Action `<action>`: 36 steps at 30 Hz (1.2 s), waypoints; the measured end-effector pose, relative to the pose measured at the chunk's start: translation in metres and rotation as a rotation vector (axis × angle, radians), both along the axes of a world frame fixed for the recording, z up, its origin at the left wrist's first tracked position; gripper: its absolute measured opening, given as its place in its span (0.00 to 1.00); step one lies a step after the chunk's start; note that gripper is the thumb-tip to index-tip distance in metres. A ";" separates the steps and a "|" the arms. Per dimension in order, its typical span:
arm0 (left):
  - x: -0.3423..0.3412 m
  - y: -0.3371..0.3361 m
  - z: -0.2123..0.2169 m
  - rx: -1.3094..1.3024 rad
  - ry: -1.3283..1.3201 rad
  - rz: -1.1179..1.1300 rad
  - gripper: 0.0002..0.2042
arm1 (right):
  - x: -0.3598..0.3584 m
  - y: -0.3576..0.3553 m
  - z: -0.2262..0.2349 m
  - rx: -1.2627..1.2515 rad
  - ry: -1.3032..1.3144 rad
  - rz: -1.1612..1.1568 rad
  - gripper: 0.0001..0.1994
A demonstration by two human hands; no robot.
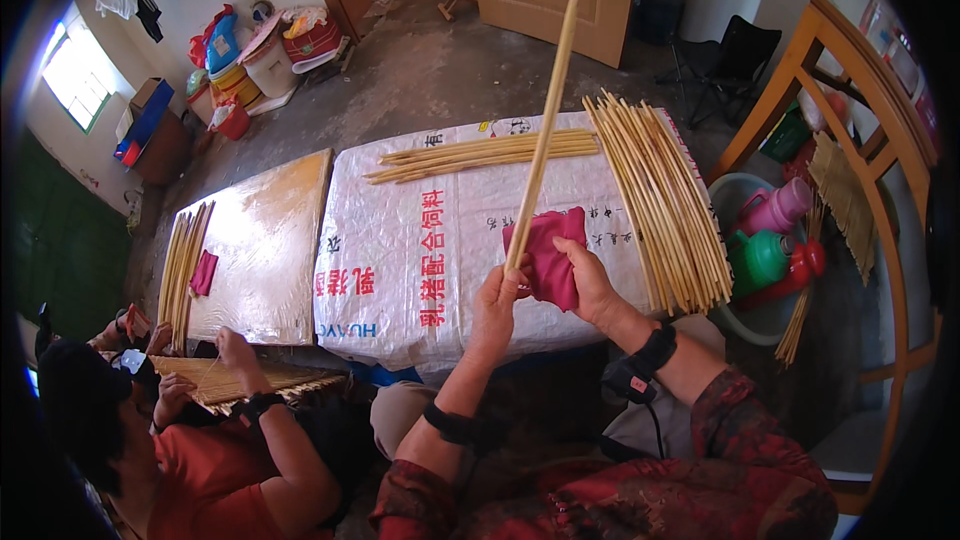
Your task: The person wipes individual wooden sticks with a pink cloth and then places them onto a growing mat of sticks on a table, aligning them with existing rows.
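A long pale-yellow stick [547, 125] rises from my left hand [492, 305], whose fingers are wrapped around its lower end. My right hand [592, 285] grips a magenta cloth [555, 265], which hangs right beside the stick. Both hands are over the near side of a table covered with a white printed woven sheet [395, 240]. A thick row of similar sticks [660, 205] lies at the table's right end. Toward the far edge, several more sticks [485, 154] lie crosswise.
At left, a co-worker in an orange-red top [225, 465] sits at a wooden board [265, 260] bearing sticks [183, 265] and another magenta cloth [204, 273]. A basin [760, 325] with colourful flasks stands right, near a wooden frame [850, 100]. A folding chair [735, 60] stands behind.
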State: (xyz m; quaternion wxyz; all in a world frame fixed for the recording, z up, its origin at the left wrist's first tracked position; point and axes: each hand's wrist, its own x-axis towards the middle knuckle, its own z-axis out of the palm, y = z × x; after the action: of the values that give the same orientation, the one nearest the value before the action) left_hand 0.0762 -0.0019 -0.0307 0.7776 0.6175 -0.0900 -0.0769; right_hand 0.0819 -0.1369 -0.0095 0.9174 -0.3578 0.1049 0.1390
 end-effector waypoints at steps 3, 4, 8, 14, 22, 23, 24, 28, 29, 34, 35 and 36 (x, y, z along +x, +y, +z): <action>0.003 0.002 -0.002 0.023 0.041 0.004 0.11 | 0.002 -0.001 -0.002 0.015 -0.008 -0.031 0.18; 0.002 0.004 -0.004 0.153 0.015 -0.012 0.11 | 0.002 0.001 -0.001 0.017 -0.008 -0.029 0.18; -0.003 -0.003 -0.005 0.316 0.014 -0.080 0.11 | 0.002 0.000 -0.007 -0.040 -0.036 0.040 0.19; -0.008 -0.009 0.003 0.263 0.210 -0.175 0.12 | -0.002 0.001 -0.003 -0.063 -0.029 0.053 0.19; -0.011 -0.013 0.003 0.049 0.360 -0.196 0.12 | -0.002 -0.004 0.005 0.011 -0.014 -0.023 0.24; -0.012 -0.014 0.005 0.064 0.388 -0.200 0.12 | -0.001 -0.004 0.002 -0.150 -0.024 0.010 0.22; -0.012 -0.015 0.005 0.080 0.417 -0.204 0.11 | 0.000 -0.004 -0.002 -0.310 -0.033 0.044 0.21; -0.016 -0.020 -0.008 -0.081 0.415 -0.201 0.11 | 0.014 0.013 -0.020 -1.148 -0.297 0.042 0.23; -0.016 -0.020 -0.008 -0.151 0.453 -0.224 0.10 | 0.015 0.012 -0.020 -1.149 -0.298 0.044 0.23; -0.017 -0.017 -0.017 -0.354 0.612 -0.260 0.08 | 0.015 0.012 -0.020 -1.442 -0.389 0.137 0.23; -0.018 -0.017 -0.018 -0.442 0.660 -0.295 0.08 | 0.017 0.011 -0.023 -1.445 -0.389 0.141 0.23; -0.019 -0.017 -0.019 -0.531 0.706 -0.330 0.09 | 0.022 0.009 -0.030 -1.330 -0.351 0.153 0.22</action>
State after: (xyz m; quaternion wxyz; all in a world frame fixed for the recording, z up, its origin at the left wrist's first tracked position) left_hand 0.0575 -0.0187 -0.0493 0.8691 0.3109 0.0667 -0.3790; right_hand 0.1039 -0.1278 -0.0391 0.4940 -0.8680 -0.0079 0.0495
